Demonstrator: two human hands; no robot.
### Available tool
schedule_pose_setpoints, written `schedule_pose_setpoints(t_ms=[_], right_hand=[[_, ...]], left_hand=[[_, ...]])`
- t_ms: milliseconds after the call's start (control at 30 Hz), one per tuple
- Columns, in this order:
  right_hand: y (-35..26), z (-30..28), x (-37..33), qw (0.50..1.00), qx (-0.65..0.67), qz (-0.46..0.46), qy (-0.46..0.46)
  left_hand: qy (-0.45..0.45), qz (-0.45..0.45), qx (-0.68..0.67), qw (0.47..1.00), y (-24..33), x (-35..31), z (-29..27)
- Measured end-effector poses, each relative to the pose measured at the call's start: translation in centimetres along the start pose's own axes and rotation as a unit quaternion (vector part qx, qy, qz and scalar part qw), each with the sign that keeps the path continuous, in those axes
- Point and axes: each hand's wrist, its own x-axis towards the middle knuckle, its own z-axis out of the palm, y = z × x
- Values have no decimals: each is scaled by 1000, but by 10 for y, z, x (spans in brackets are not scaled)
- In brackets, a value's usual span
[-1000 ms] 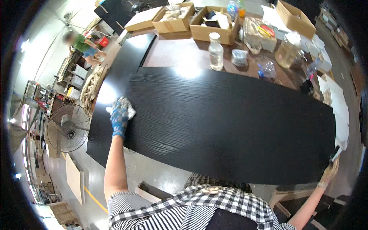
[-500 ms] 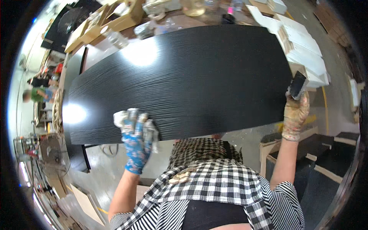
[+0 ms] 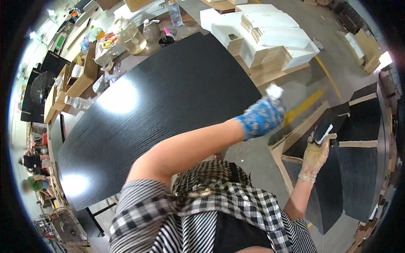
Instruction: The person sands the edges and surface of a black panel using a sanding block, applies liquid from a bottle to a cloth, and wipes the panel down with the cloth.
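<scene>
Our black board [image 3: 181, 84] is glossy and finely ridged. Our left hand [image 3: 265, 117] has blurred fingers closed around a white wad [image 3: 274, 91]; our right hand [image 3: 315, 156] curls around a black block [image 3: 321, 133].

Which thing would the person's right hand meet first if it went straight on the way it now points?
Likely the black panels beyond the dark block the right hand holds; depth is unclear, so it might pass above them instead.

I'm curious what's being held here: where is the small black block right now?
In the head view, the small black block is at right, in the gloved right hand, seen against black panels.
</scene>
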Motion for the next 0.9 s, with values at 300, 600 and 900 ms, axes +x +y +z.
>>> schedule_pose_setpoints(t_ms=[300,600,900], right_hand=[[24,84,80,920,-391,-10,-17],[187,317,208,784,-449,-54,-425],[324,388,254,596,-652,-15,-469]], left_hand=[[125,12,-261,957,31,-66,-90],[281,-522,-59,804,31,-273,-121],[261,-527,-12,809,30,-279,-115]])
